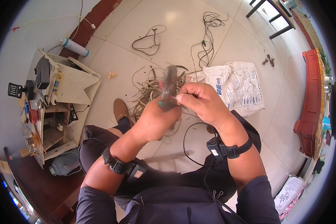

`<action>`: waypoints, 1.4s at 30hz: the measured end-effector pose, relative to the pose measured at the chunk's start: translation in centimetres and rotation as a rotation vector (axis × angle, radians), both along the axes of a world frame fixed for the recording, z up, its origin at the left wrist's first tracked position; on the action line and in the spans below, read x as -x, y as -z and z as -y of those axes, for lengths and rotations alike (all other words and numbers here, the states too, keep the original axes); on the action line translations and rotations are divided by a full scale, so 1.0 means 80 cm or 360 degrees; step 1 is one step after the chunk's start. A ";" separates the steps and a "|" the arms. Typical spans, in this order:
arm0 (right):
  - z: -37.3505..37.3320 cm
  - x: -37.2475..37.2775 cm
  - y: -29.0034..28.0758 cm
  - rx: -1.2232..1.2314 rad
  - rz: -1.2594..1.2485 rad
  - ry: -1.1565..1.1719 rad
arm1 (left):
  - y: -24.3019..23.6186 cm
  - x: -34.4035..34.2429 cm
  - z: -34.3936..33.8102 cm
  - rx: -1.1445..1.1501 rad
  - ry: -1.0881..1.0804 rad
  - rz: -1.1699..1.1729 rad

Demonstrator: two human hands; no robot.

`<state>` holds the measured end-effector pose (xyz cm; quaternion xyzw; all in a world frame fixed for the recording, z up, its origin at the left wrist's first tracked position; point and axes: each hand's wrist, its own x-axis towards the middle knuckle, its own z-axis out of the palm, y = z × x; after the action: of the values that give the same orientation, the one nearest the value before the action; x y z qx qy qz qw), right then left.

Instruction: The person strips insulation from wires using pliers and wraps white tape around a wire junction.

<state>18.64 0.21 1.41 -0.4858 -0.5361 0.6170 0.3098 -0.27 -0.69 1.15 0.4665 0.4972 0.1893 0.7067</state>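
My left hand (158, 118) is closed round a dark pliers-like tool (170, 80), which points away from me. Motion blurs the tool, and I cannot make out its exact kind. Green shows at its grip. Close beside the tool, the thumb and fingers of my right hand (203, 102) pinch a thin wire (173, 97), mostly hidden by the fingers and the blur. Below both hands a tangled heap of cut cables (140, 106) lies on the tiled floor. A white woven sack (246, 89) rests to the right of the heap.
Beyond the heap lie a looped grey cable (138, 48) and a tangle of dark cord (212, 20). A worn wooden cabinet (76, 87) stands at left, with a kettle-like grey vessel (65, 164) near it. Red-brown furniture (310, 100) lines the right side.
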 end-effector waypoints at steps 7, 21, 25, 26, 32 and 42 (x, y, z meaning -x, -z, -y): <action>0.001 -0.001 0.003 -0.0007 -0.0012 -0.0005 | -0.004 -0.008 0.000 -0.0213 -0.0024 -0.0217; 0.040 0.024 0.026 0.0218 0.0177 0.0178 | 0.048 0.007 -0.008 -0.0754 0.0121 -0.0680; 0.051 0.017 0.028 0.0447 -0.0171 0.0325 | 0.052 0.000 -0.010 -0.0805 0.0201 -0.0641; 0.053 0.016 0.028 0.0449 -0.0170 0.0327 | 0.052 -0.002 -0.011 -0.0819 0.0253 -0.0665; 0.062 0.010 0.008 0.0412 -0.0012 0.0336 | 0.070 -0.007 -0.015 -0.1122 0.0138 -0.0517; 0.089 -0.035 0.009 0.0441 -0.0117 0.0308 | 0.067 0.002 -0.031 -0.0164 -0.0033 -0.0579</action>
<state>21.48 -6.87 0.69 -0.5501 -0.3850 0.6698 0.3172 -0.40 1.76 -4.21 0.5234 0.6112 0.1342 0.5783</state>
